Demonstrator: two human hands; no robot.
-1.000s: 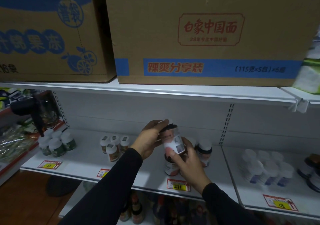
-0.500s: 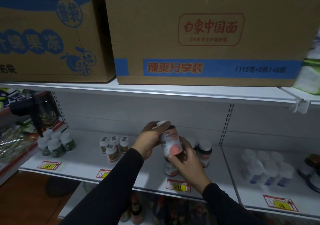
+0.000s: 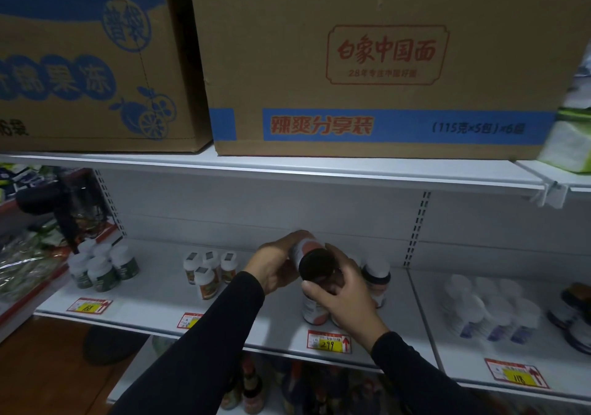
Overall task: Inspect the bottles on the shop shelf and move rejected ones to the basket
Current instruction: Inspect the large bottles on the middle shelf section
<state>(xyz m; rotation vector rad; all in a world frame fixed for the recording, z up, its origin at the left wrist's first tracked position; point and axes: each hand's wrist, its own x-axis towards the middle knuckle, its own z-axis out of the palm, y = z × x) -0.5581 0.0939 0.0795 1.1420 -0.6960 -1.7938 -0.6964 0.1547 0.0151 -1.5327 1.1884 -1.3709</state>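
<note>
Right now I've got the bottle (image 3: 311, 259) tipped over w/ its dark round end facing me, prob. to check that end. It's off the shelf (image 3: 275, 322), above more bottles by the 299 tag (image 3: 328, 341). Left hand (image 3: 275, 269) cups the body from the side, fingers wrapped round; right hand (image 3: 343, 296) grips from below, thumb on the rim. No basket in view.

The right hand (image 3: 343, 299) hides most of the shelf bottle (image 3: 311, 310) behind it (label unreadable), and the far-right jars (image 3: 575, 315) are edge-cropped
</note>
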